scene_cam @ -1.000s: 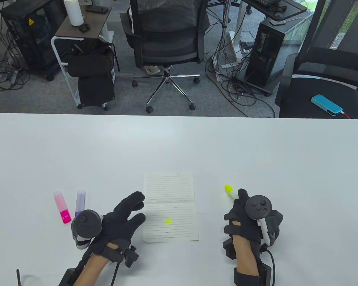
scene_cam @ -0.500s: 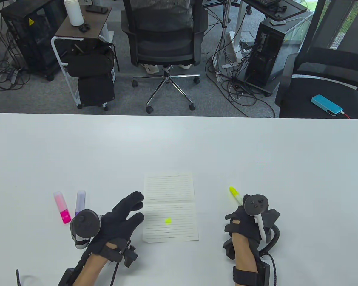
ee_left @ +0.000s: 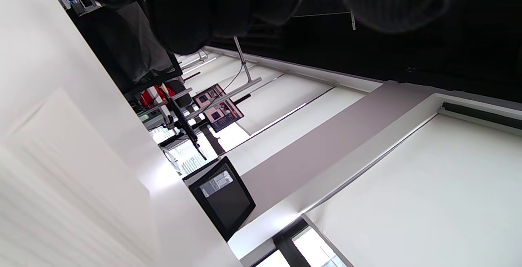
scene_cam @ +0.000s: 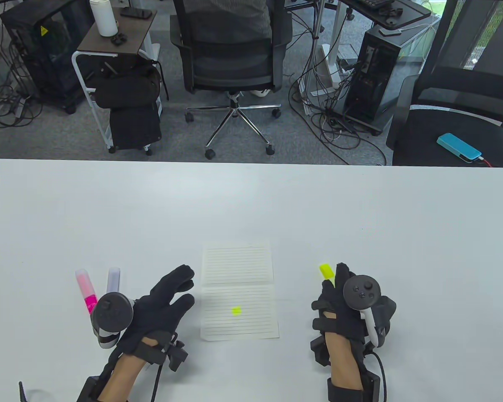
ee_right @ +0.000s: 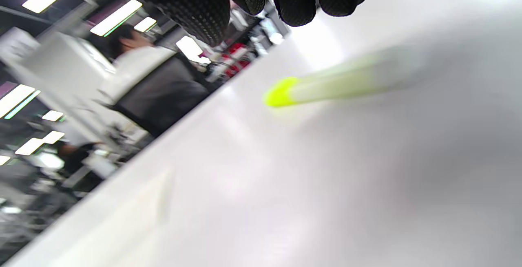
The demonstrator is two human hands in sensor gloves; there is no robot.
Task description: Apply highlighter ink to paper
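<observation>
Your right hand (scene_cam: 343, 299) grips the yellow highlighter (scene_cam: 327, 272) well right of the paper (scene_cam: 239, 289), its long axis pointing away from you, while your left hand (scene_cam: 161, 303), nearer the paper, lies spread just left of it.

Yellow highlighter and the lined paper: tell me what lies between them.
Only bare white table; in the table view nothing sits between the yellow highlighter by the right hand and the lined paper.

White ruled paper (scene_cam: 237, 289) with yellow dot (scene_cam: 236, 310); yellow highlighter (scene_cam: 327, 272); pink highlighter (scene_cam: 86, 289); lilac highlighter (scene_cam: 112, 280); black-gloved hands.
</observation>
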